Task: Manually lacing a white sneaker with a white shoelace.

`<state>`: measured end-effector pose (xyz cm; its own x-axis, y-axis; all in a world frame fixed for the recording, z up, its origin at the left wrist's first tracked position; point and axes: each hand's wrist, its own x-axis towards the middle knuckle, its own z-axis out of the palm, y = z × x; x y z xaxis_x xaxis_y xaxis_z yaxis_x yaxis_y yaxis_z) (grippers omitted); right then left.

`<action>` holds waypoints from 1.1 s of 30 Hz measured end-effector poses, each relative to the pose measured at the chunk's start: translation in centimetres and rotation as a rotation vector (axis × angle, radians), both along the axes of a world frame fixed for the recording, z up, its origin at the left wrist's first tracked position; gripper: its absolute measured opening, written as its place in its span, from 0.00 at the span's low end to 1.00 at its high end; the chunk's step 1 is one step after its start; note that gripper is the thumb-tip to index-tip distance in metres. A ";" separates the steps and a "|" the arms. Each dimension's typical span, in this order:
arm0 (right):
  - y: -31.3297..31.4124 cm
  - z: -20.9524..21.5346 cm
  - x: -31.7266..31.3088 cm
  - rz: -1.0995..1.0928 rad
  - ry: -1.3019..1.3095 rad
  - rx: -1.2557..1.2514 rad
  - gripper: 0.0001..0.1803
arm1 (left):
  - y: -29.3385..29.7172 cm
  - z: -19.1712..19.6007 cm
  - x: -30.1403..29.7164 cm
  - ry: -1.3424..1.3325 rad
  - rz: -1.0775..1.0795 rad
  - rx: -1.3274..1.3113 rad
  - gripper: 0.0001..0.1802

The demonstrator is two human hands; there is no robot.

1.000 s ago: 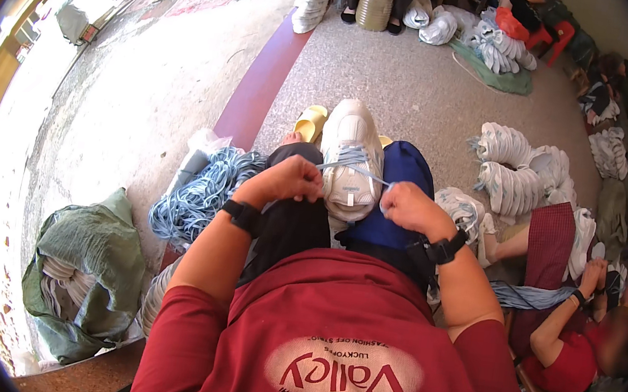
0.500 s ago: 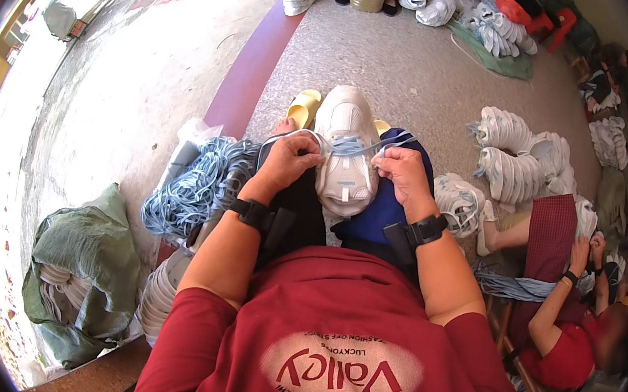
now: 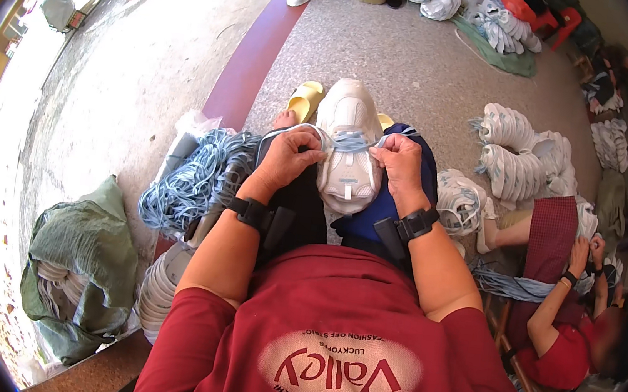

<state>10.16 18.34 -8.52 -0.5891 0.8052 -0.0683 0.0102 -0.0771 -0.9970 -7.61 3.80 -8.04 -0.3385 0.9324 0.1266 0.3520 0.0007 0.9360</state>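
A white sneaker (image 3: pixel 350 107) rests across my lap, its toe pointing away from me and its tongue toward me. Light blue shoelace (image 3: pixel 350 141) runs in rows over its front eyelets. At the shoe's left edge, my left hand (image 3: pixel 293 156) is closed in a pinch on the lace, a loop of it curving up over the fingers. On the opposite edge my right hand (image 3: pixel 400 167) also pinches the lace, thumb and fingertips against the eyelets. A loose stretch of lace trails past the right hand over my blue-covered thigh.
A heap of blue laces (image 3: pixel 195 182) lies left of my legs, beside a green sack (image 3: pixel 82 262) and stacked white shoe parts (image 3: pixel 162 287). Rows of white shoe uppers (image 3: pixel 514 176) lie on the floor at right. A co-worker in red (image 3: pixel 561 340) sits at lower right.
My right hand has moved slightly inward and up, closer to the shoe's edge. The left hand stays at its edge with little movement. The shoe sits slightly higher in view.
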 end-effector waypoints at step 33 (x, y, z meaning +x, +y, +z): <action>-0.9 4.4 0.3 0.499 -0.603 1.499 0.03 | -0.6 -0.7 0.4 -0.120 0.145 -0.003 0.08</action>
